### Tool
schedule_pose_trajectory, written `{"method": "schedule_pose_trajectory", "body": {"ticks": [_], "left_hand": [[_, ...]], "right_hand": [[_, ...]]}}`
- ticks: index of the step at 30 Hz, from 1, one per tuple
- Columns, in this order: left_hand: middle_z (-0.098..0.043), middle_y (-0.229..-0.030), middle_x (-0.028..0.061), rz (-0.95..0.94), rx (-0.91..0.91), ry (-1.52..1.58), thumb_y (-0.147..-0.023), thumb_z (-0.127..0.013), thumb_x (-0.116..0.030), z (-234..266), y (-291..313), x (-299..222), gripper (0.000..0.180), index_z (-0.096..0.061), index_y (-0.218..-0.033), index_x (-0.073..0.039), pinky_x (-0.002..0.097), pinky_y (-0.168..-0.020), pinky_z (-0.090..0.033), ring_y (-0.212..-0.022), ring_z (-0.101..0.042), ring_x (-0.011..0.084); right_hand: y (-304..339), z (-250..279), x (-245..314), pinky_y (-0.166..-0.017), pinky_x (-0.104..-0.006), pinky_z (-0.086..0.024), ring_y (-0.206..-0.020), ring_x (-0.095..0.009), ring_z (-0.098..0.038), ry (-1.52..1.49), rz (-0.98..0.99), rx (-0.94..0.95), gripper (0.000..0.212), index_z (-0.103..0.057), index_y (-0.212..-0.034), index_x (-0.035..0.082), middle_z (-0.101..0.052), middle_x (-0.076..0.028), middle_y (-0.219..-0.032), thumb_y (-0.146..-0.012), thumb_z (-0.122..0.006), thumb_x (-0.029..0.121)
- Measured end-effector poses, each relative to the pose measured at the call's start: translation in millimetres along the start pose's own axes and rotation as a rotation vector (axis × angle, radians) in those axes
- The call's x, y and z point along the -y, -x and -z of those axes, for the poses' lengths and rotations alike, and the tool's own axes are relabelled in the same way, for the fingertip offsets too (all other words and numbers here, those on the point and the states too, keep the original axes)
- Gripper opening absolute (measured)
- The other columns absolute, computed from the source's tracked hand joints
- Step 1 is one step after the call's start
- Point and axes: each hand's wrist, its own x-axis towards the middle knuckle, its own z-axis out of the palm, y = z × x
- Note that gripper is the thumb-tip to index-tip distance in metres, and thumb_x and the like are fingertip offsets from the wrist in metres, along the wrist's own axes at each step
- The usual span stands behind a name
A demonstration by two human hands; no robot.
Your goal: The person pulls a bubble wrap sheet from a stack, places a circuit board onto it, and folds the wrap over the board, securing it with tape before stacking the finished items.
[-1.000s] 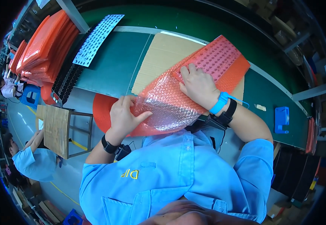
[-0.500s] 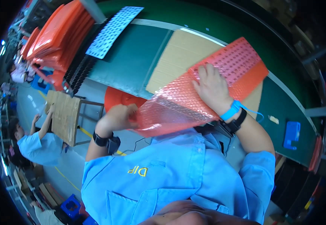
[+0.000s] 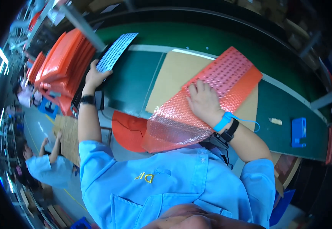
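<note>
A pink-red bubble-wrap bag (image 3: 173, 118) lies slantwise over a cardboard sheet (image 3: 168, 74), its near end hanging past the bench edge. Through the bag's far part shows a panel (image 3: 227, 74) with rows of dark marks. My right hand (image 3: 204, 101) presses on the middle of the bag, its bent fingers gripping it near the panel's end. At the far left my left hand (image 3: 93, 79) has thumb and fingers on either side of the near end of a white panel with rows of dark marks (image 3: 116, 53). Part of that grip is hidden.
A stack of red bubble-wrap bags (image 3: 65, 57) stands left of my left hand, beside a metal post (image 3: 84, 28). A blue plastic holder (image 3: 298, 131) sits on the green bench at right. A red round stool (image 3: 129, 131) is below the bench edge. Another person (image 3: 45, 166) works at far left.
My left hand has let go of the bag's near end and reached up and left to the white panel. My right hand stays on the bag. The whole view has shifted slightly.
</note>
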Motion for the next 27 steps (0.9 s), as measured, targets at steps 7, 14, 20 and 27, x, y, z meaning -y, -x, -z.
{"method": "schedule_pose_trajectory", "body": {"ticks": [7,14,20,27], "left_hand": [[-0.056,-0.137,0.0233,-0.148,0.660,1.633,-0.091,-0.056,-0.055,-10,99,-118,0.078,-0.042,-0.144,0.000,0.0447,-0.102,-0.049,-0.125,-0.058,0.0321],[-0.049,-0.146,0.0183,-0.382,0.854,1.826,-0.088,-0.063,-0.056,-42,191,-225,0.085,-0.036,-0.150,-0.003,0.0432,-0.108,-0.044,-0.130,-0.053,0.0282],[-0.059,-0.131,0.0148,-0.625,-0.062,0.909,-0.082,-0.082,-0.029,-69,124,-205,0.090,-0.030,-0.151,-0.003,0.0342,-0.090,-0.051,-0.113,-0.061,0.0200],[-0.070,-0.098,0.0079,-0.173,0.589,1.353,-0.087,-0.075,-0.007,-91,151,-224,0.060,-0.049,-0.141,0.000,0.0228,-0.068,-0.050,-0.081,-0.066,0.0118]], "right_hand": [[8,39,3,-0.101,-0.0489,-0.043,-0.124,-0.039,-0.048,-0.316,0.105,-0.158,0.083,-0.046,-0.137,0.001,-0.043,-0.023,-0.138,-0.074,-0.081,0.041],[0,91,-6,-0.094,-0.0418,-0.051,-0.118,-0.038,-0.059,-0.316,0.392,-0.593,0.065,-0.057,-0.134,0.004,-0.057,-0.022,-0.133,-0.078,-0.081,0.026],[-1,155,-121,-0.082,-0.0312,-0.056,-0.093,-0.017,-0.070,-0.944,-0.243,-0.714,0.030,-0.066,-0.118,-0.002,-0.073,-0.009,-0.108,-0.096,-0.069,0.019],[-34,112,-260,-0.085,-0.0275,-0.055,-0.093,-0.013,-0.069,-1.298,-0.514,0.005,0.039,-0.063,-0.126,-0.001,-0.072,-0.007,-0.106,-0.091,-0.073,0.015]]}}
